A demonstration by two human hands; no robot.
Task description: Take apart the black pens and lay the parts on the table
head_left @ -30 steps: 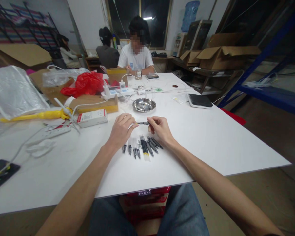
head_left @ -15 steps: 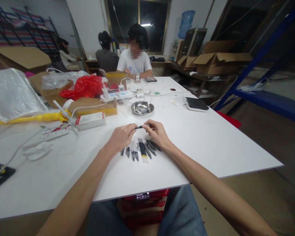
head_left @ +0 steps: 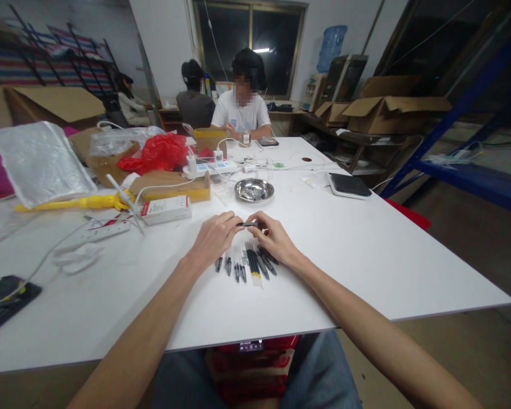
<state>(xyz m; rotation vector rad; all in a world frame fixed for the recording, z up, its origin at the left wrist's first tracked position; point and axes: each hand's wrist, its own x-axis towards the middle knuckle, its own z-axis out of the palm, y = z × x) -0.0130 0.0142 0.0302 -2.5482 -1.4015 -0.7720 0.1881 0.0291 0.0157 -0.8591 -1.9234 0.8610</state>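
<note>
A dark pen (head_left: 250, 224) lies level between my two hands, above the white table. My left hand (head_left: 215, 236) pinches its left end, and my right hand (head_left: 273, 234) closes around its right end; the fingers hide both tips. Just below them, pen parts lie in a row: clear barrels with black tips (head_left: 239, 268), black refills with yellow ends (head_left: 253, 262), and dark grey barrels (head_left: 266, 263) partly under my right hand. Small pieces beside the refills are too tiny to make out. Beyond my hands stands a shiny metal bowl (head_left: 237, 194) with small things in it.
To the left are a white-and-red box (head_left: 167, 209), a power strip (head_left: 210, 167), a red plastic bag (head_left: 160, 152), cables and a yellow tool (head_left: 83, 203). A black-topped device (head_left: 350, 186) sits at right. Across the table, a person in white (head_left: 242, 113) works.
My fingers have come closer together along the pen, and a grey stretch of it now shows between them. The whole view has shifted slightly, with the table appearing further right.
</note>
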